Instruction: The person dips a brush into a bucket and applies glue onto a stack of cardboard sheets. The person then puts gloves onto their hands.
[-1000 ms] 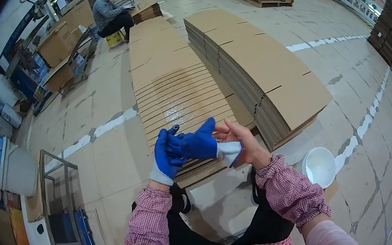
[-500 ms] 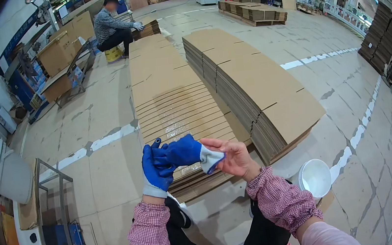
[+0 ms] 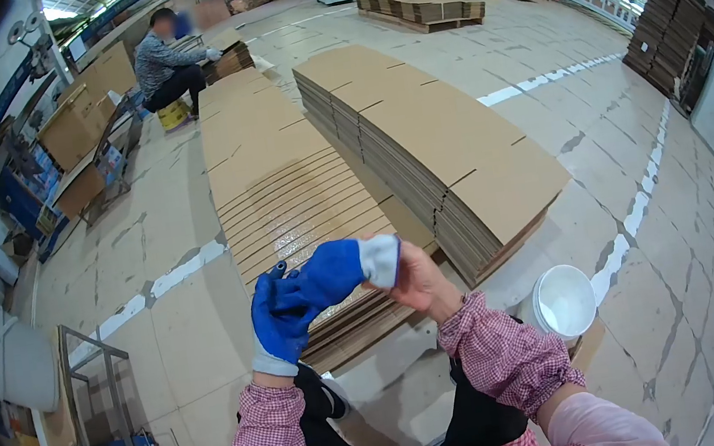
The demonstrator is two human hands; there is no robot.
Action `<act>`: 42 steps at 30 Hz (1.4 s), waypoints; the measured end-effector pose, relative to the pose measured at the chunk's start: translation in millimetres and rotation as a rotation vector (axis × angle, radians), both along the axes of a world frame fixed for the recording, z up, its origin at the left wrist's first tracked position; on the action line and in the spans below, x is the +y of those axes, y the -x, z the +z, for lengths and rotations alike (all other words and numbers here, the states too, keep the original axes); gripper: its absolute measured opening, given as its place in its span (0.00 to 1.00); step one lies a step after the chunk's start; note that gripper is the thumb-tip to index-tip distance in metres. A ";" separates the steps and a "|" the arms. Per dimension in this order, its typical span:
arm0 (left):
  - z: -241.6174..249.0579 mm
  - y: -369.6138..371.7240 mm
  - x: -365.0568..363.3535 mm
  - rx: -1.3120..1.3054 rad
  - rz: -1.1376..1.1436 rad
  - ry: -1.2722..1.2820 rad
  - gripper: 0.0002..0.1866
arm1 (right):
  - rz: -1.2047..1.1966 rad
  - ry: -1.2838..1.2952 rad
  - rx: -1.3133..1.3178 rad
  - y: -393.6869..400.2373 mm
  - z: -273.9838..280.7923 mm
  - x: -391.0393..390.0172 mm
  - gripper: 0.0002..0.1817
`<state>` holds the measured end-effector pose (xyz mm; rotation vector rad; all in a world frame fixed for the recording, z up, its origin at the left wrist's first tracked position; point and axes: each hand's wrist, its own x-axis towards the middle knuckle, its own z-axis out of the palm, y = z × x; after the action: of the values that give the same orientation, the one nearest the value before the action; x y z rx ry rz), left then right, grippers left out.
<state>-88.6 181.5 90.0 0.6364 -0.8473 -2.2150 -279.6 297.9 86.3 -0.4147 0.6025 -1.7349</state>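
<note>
My left hand point(image 3: 278, 322) wears a blue-coated work glove with a pale cuff, its fingers closed on a second blue glove point(image 3: 333, 273). That glove lies sideways, its white cuff point(image 3: 380, 260) facing right. At the cuff is my bare right hand point(image 3: 419, 280), gripping its edge; some of the fingers are hidden behind the cuff. Below and beyond both hands lies a stack of flat cardboard sheets point(image 3: 248, 138), the nearer sheets fanned in overlapping strips with a wet, shiny patch point(image 3: 291, 236).
A taller stack of cardboard point(image 3: 415, 116) stands to the right. A white bucket point(image 3: 564, 302) sits on the floor at my right. A metal-framed stand point(image 3: 101, 365) is at the left. Farther back, a seated person point(image 3: 165, 63) handles cardboard; more bundles point(image 3: 423, 8) lie on a pallet.
The loose glove's cuff has swung up and now stands more open towards my right hand, which has shifted behind it. The whole view has turned slightly right.
</note>
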 end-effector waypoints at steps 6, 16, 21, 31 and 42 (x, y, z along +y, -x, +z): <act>-5.8 0.8 0.0 -0.026 -0.005 0.029 0.21 | -0.439 0.041 -0.044 50.6 7.4 10.5 0.18; -9.7 2.4 11.9 -0.076 -0.126 0.018 0.19 | -0.221 0.132 0.108 70.4 -18.2 11.4 0.15; -7.0 4.9 13.9 -0.098 -0.130 -0.008 0.18 | -0.349 0.185 -0.513 57.8 16.4 17.5 0.13; -5.8 20.1 23.1 -0.104 -0.219 0.002 0.18 | -0.061 0.408 -0.523 62.8 -11.3 4.0 0.14; -13.3 23.4 25.2 -0.108 -0.244 -0.005 0.18 | -0.650 -0.121 1.025 34.7 -10.5 2.8 0.13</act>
<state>-112.0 206.8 76.7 0.6921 -1.0211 -2.4181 -314.3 300.7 75.8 -1.1330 1.7099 -1.9924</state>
